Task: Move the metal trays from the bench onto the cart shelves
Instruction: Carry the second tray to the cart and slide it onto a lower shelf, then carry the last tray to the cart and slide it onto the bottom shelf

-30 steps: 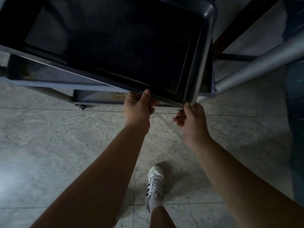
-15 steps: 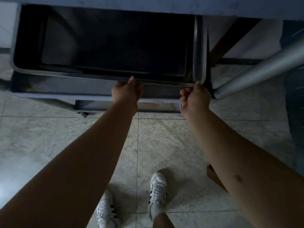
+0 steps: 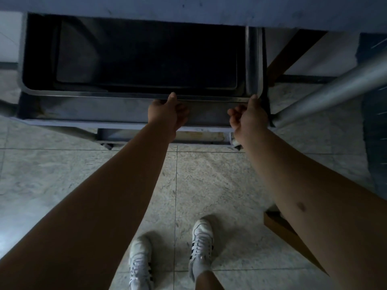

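A dark metal tray (image 3: pixel 94 94) lies level inside the cart's lower shelf (image 3: pixel 83 114), its far part hidden under the cart's upper shelf (image 3: pixel 188 9). A flatter dark tray seems to lie inside it, though it is too dim to be sure. My left hand (image 3: pixel 165 114) is at the middle of the tray's near rim, thumb on top and fingers curled below the lip. My right hand (image 3: pixel 248 119) holds the near right corner the same way.
A grey metal tube (image 3: pixel 335 86) of the cart slants up to the right beside my right hand. A brown wooden leg (image 3: pixel 291 53) stands behind it. A brown board (image 3: pixel 287 231) lies on the tiled floor at lower right, near my white shoes (image 3: pixel 201 243).
The tray was tilted in front of the cart; it has gone level and slid forward into the lower shelf. Both hands followed it, staying on the near rim.
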### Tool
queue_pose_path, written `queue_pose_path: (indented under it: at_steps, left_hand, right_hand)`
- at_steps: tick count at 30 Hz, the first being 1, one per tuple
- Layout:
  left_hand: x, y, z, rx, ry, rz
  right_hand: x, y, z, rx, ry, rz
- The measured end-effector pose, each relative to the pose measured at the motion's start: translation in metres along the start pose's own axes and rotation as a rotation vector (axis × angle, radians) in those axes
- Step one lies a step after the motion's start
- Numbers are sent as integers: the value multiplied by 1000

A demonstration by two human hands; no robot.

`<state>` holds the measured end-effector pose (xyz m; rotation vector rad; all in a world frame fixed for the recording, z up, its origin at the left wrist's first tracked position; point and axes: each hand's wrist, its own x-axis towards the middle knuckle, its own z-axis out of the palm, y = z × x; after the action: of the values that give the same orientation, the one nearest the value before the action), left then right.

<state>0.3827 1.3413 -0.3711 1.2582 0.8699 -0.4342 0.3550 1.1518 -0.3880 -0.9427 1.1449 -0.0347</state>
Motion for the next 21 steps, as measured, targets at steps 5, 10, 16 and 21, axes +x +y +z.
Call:
queue_pose_path:
  at_steps: [5, 10, 16, 21]
  left_hand:
    - [-22, 10, -27, 799, -4, 184]
    - [-93, 34, -91, 1565, -118, 548]
    - [-196, 65, -163, 1849, -99, 684]
    - [-295, 91, -210, 1844, -92, 763]
  right_hand:
    - [-29, 7, -19, -673, -151, -250]
    - [-111, -4, -39, -1664, -298, -696]
    - [-241, -22, -41, -2036, -349, -832]
    - [-347, -34, -54, -2034, -281, -874]
